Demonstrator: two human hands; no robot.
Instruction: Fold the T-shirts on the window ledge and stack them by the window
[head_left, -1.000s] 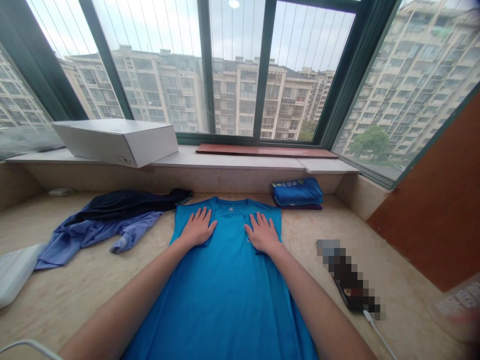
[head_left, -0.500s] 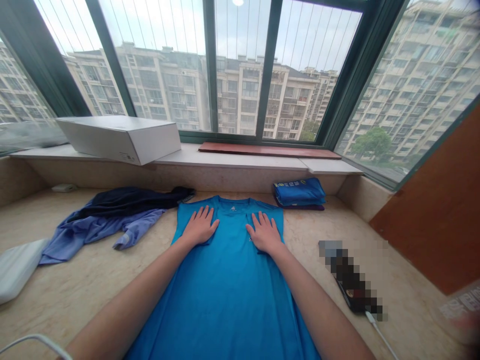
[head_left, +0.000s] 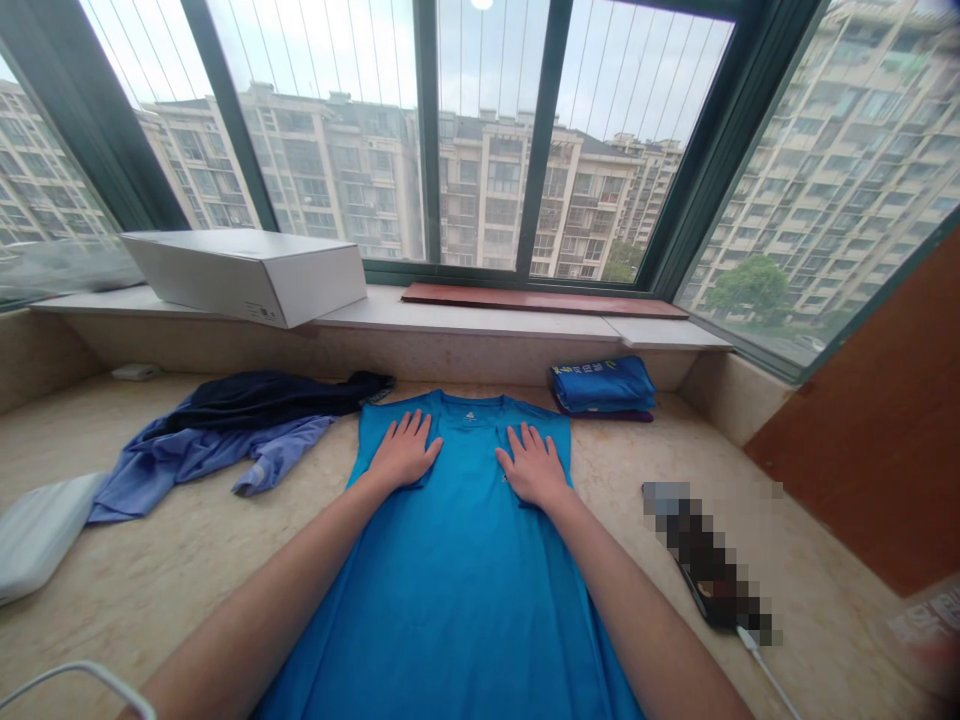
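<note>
Hardly anything had moved but your view, which had drifted slightly; both palms stayed on the blue shirt (head_left: pixel 469 570), so its lie was unchanged. The shirt lay on the stone surface (head_left: pixel 217 565), collar at twelve o'clock, body running toward six. Your left hand (head_left: pixel 406 455) pressed its upper part at eleven, your right hand (head_left: pixel 535 468) at one. On both, the fingers were lightly spread and thumbs angled inward, pinching nothing. Folded-in flaps (sleeves, most likely) showed under your palms.

At ten, a dark garment (head_left: pixel 262 400) and a violet-blue garment (head_left: pixel 165 475) lay rumpled, the dark one's end close to the shirt's shoulder and the likeliest thing to catch. A folded blue garment (head_left: pixel 600 386) crowded the other shoulder at one. A partly blurred black device (head_left: pixel 709 598) lay near four, a white cable (head_left: pixel 769 672) attached; a white box (head_left: pixel 240 270) stood at eleven.
</note>
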